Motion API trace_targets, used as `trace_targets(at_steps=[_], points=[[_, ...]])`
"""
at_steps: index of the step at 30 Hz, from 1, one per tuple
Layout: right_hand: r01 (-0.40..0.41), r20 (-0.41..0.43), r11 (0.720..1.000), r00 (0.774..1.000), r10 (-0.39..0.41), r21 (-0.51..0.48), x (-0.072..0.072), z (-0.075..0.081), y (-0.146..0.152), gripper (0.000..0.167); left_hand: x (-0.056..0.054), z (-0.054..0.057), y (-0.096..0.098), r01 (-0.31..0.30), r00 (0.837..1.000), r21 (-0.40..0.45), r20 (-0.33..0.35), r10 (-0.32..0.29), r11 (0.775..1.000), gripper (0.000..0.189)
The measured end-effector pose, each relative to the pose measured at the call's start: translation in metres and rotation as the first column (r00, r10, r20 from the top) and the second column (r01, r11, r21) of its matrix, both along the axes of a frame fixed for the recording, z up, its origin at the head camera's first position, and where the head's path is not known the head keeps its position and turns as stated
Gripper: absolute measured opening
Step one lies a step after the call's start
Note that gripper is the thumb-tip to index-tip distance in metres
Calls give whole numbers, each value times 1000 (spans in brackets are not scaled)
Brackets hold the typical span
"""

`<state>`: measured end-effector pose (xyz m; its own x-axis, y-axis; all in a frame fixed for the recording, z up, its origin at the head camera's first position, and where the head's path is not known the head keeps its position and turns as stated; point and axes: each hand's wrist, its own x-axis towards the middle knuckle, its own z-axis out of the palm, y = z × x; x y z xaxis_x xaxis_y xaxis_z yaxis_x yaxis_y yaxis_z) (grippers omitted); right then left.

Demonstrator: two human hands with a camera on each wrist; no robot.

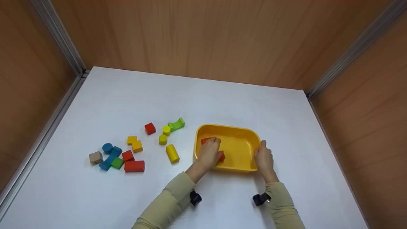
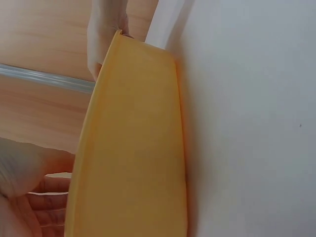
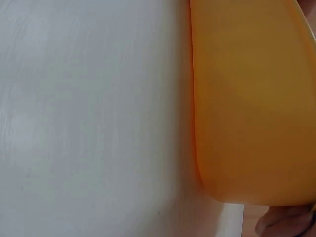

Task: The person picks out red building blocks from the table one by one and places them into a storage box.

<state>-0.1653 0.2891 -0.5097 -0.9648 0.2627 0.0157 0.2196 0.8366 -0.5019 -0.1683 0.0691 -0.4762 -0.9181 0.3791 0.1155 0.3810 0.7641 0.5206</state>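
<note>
The bin [image 1: 240, 148], nearer the tabletop's [image 1: 190, 98] right edge than its left, is held at its rim by the right grip [image 1: 264, 158]; the left grip [image 1: 209, 153] reaches inside by red blocks [image 1: 204, 141], hold unclear.

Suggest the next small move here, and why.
Perhaps lift the left hand from the yellow bin toward the long red block on the table, if that hand holds nothing; a grip can't be told. Only red pieces show inside, that block lies outside, and the right hand grips the yellow bin.
</note>
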Motion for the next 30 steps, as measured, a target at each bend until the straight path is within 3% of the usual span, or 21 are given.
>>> trace_targets(at_steps=[5,13,21,30], points=[[4,12,1000,1000,-4,-8,0,-1,0,16,5,8,-11,-63,998,76,7,63,995,32],[13,23,1000,1000,-13,4,1,-1,1,17,15,11,-36,-167,977,136,-113,183,977,35],[1,4,1000,1000,-1,0,1,-1,1,14,25,1,-74,-310,938,97,-134,321,946,39],[-10,-5,1000,1000,10,10,1,0,0,13,41,-15,-113,-401,914,9,-58,401,916,57]])
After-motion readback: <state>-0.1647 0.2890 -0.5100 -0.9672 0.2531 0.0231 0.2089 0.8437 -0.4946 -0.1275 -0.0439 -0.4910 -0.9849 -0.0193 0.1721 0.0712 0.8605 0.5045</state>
